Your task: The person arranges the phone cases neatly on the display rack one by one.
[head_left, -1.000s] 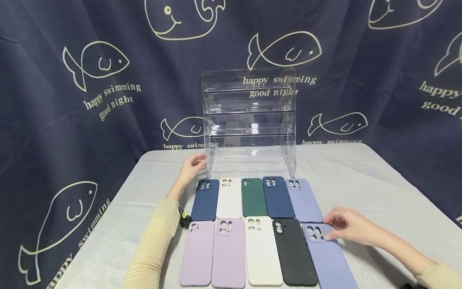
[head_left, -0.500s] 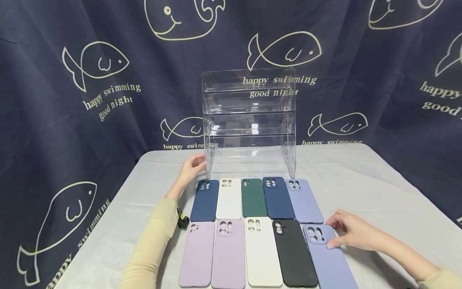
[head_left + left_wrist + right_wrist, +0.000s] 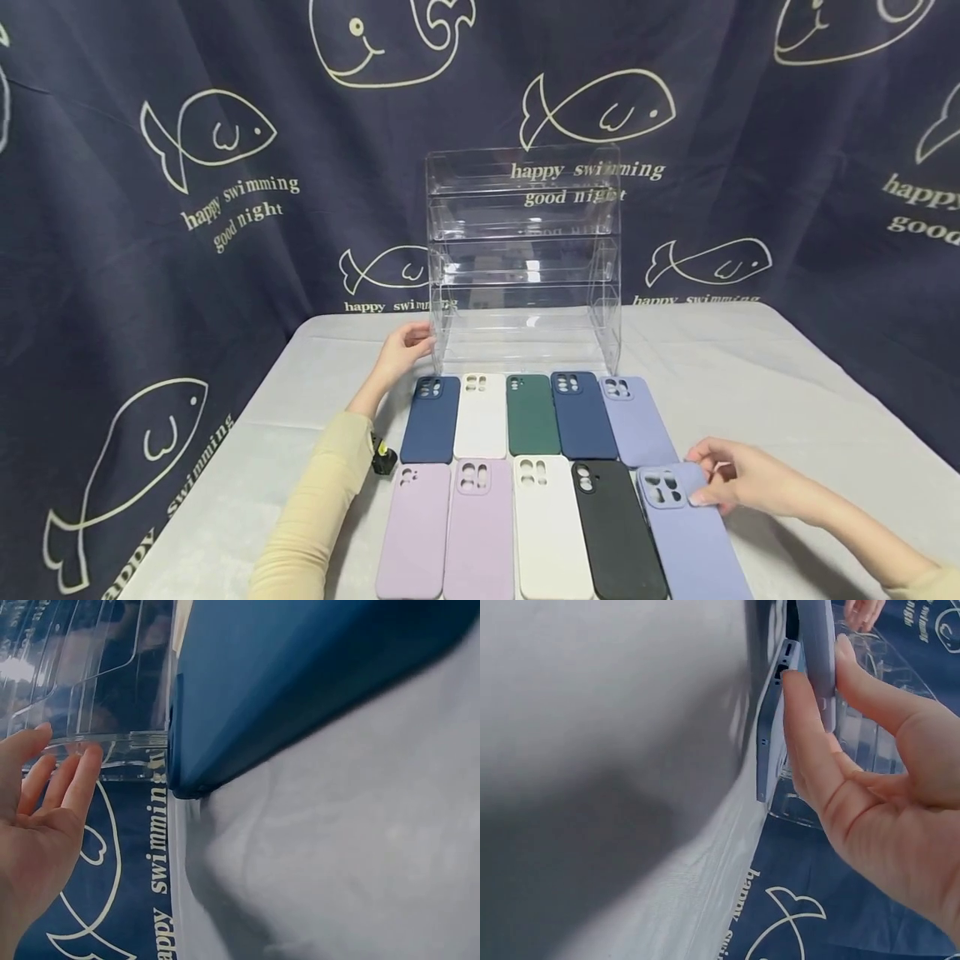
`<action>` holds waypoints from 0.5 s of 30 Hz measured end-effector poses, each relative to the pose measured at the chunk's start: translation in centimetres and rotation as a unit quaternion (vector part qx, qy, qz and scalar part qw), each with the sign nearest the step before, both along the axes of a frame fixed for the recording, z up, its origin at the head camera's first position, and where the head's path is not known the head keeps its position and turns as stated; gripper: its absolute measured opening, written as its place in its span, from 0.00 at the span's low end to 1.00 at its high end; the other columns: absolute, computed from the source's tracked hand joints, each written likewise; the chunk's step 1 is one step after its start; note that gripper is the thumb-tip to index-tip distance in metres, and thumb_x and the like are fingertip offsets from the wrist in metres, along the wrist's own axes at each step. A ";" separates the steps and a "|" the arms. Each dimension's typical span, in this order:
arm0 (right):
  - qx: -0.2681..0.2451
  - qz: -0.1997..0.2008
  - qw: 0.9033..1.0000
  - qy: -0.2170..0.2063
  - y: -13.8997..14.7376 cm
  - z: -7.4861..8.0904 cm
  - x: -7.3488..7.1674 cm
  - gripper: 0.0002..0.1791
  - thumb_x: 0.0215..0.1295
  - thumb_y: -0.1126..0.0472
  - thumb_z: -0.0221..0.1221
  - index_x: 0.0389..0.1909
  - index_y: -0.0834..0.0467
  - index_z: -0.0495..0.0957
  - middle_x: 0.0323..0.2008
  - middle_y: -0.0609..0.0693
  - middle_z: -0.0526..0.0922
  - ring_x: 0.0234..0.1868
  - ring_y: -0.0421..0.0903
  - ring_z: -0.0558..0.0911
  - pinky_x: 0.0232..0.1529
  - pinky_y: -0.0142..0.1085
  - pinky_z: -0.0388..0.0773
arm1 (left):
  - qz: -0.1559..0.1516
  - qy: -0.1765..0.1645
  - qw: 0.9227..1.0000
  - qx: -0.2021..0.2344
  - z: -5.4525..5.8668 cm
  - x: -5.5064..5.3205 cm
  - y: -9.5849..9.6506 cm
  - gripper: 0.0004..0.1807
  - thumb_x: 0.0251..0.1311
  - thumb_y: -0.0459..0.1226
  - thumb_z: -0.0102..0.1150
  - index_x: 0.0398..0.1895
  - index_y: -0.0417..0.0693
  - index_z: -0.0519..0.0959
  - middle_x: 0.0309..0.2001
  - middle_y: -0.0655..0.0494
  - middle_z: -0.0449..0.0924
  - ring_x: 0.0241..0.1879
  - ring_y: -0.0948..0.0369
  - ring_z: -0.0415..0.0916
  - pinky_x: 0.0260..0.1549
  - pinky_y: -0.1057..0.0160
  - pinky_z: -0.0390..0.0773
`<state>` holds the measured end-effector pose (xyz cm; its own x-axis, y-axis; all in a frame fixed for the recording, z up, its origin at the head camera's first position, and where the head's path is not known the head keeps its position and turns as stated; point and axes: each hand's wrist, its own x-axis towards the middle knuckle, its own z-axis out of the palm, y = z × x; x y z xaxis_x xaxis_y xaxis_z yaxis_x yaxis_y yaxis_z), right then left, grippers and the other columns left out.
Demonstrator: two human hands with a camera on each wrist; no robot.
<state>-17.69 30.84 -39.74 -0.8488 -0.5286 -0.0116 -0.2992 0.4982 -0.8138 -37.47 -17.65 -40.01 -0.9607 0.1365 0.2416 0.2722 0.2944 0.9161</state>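
Note:
In the head view, my right hand [image 3: 750, 479] pinches the top right corner of a periwinkle phone case [image 3: 693, 533], the rightmost of the front row. The right wrist view shows the thumb [image 3: 874, 694] on one face and fingers on the other, that end of the case raised off the table. Another periwinkle case [image 3: 637, 421] lies just behind. My left hand [image 3: 401, 350] touches the left side of a clear tiered display rack [image 3: 525, 329]; its fingers look relaxed and fairly straight in the left wrist view.
Phone cases lie in two rows before the rack: blue [image 3: 431, 421], white [image 3: 481, 417], green [image 3: 533, 417] and another blue case [image 3: 583, 417] behind; two lilac cases [image 3: 412, 533], a white case [image 3: 552, 533] and a black case [image 3: 618, 533] in front. A dark fish-print curtain [image 3: 247, 350] hangs behind.
My right hand has closed on the periwinkle case's corner and that end has risen slightly. The left hand stays at the rack. The head view has shifted a little.

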 end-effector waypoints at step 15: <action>-0.054 -0.029 0.998 -0.010 0.5 2.0 -0.7 0.16 0.66 0.67 0.54 0.53 0.65 0.66 0.37 0.44 0.80 0.36 0.36 0.80 0.32 0.39 0.84 | 0.006 0.024 1.000 0.013 3.5 2.1 0.8 0.26 0.60 0.27 0.55 0.62 0.27 0.63 0.58 0.28 0.69 0.56 0.38 0.70 0.59 0.48 0.71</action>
<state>-18.43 31.31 -37.71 -0.8778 -0.4784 0.0257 -0.2564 0.4237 -0.8688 -35.41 -16.86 -36.48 -0.9496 0.1179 0.2906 0.3124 0.2742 0.9095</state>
